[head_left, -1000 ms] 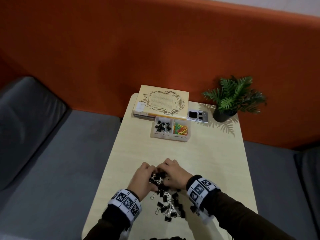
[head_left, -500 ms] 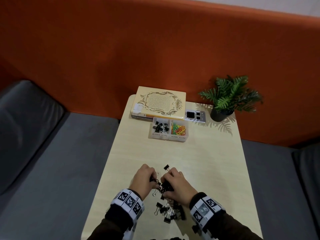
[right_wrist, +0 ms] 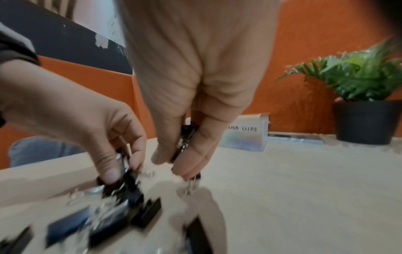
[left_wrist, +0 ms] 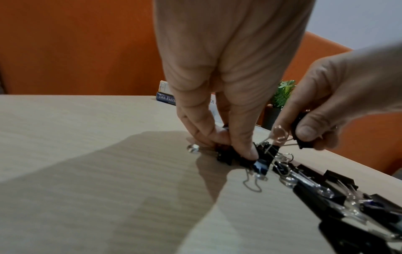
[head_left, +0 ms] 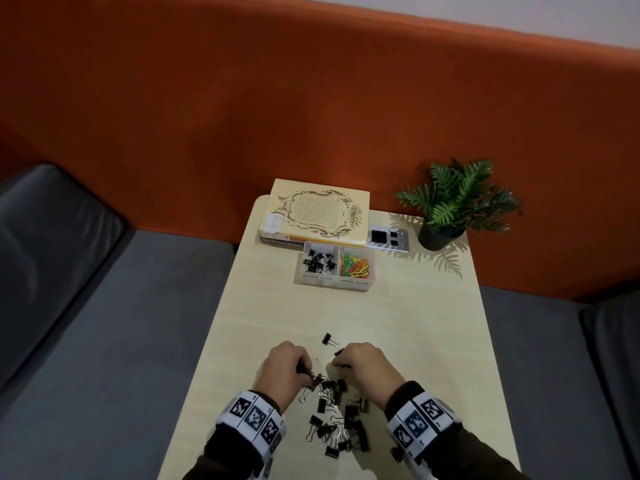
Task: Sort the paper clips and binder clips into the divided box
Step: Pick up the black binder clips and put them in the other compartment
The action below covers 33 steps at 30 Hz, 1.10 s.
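A heap of black binder clips (head_left: pixel 337 415) lies on the near part of the table (head_left: pixel 398 323). My left hand (head_left: pixel 287 370) pinches binder clips (left_wrist: pixel 241 154) at the heap's far left edge, down on the tabletop. My right hand (head_left: pixel 363 365) grips a bunch of binder clips (right_wrist: pixel 186 139) just above the table. One stray binder clip (head_left: pixel 326 338) lies beyond both hands. The clear divided box (head_left: pixel 335 285) stands farther back, black binder clips (head_left: pixel 320 262) in its left half, coloured paper clips (head_left: pixel 355 266) in its right half.
A thick book (head_left: pixel 317 213) lies behind the box. A small grey device (head_left: pixel 389 239) and a potted plant (head_left: pixel 450 202) stand at the back right. Grey sofa cushions flank the table, with an orange backrest behind it.
The hands have drawn apart, each keeping hold of clips. A single binder clip now lies uncovered on the table beyond them.
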Each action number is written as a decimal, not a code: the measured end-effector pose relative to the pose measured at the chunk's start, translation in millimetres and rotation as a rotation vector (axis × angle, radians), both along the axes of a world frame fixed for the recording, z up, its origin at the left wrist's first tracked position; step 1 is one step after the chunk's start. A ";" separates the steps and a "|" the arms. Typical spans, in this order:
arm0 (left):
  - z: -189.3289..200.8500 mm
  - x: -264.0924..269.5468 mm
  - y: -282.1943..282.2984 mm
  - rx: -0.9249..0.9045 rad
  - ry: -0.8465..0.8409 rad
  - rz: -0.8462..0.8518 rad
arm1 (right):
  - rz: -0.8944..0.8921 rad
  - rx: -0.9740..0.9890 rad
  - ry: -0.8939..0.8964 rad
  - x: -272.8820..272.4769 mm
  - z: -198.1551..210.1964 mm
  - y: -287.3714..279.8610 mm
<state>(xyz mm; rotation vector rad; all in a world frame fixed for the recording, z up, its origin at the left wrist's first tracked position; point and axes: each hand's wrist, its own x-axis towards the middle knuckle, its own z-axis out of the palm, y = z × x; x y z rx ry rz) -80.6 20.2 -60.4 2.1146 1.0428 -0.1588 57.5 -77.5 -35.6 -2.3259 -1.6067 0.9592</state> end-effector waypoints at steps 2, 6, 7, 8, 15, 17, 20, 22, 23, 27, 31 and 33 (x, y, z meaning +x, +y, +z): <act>-0.2 -1.1 -1.0 0.006 -0.005 0.006 | -0.016 -0.026 0.006 6.9 11.2 7.9; 0.4 -5.4 -5.4 0.016 -0.024 0.021 | -0.047 -0.035 0.040 24.3 44.4 37.6; 0.5 -6.1 -5.9 0.015 -0.028 0.027 | -0.073 -0.033 0.071 30.0 53.2 49.1; 0.3 -6.8 -6.2 0.014 -0.031 0.031 | -0.106 -0.011 0.100 36.1 61.1 61.6; 3.6 -11.4 -7.4 -0.021 -0.078 0.052 | -0.200 0.180 -0.020 66.3 62.8 157.6; 5.5 -12.3 -4.3 -0.038 -0.104 0.050 | -0.108 0.057 -0.064 68.2 51.4 169.2; 17.5 -9.4 5.0 -0.049 -0.141 0.067 | -0.045 -0.055 -0.091 70.3 37.3 167.1; 32.6 0.3 19.4 -0.060 -0.170 0.119 | -0.131 0.061 -0.038 69.3 33.8 154.6; 40.7 8.7 29.4 -0.038 -0.191 0.138 | -0.174 0.141 -0.017 67.4 33.8 144.9; 68.4 60.9 77.5 0.175 -0.254 0.158 | -0.243 0.331 -0.025 52.0 30.6 90.9; 76.9 118.0 109.7 0.294 -0.154 0.046 | -0.305 0.252 0.092 24.0 20.9 31.1; 75.5 133.7 111.9 0.298 -0.035 -0.066 | -0.290 0.211 0.099 14.0 10.2 8.2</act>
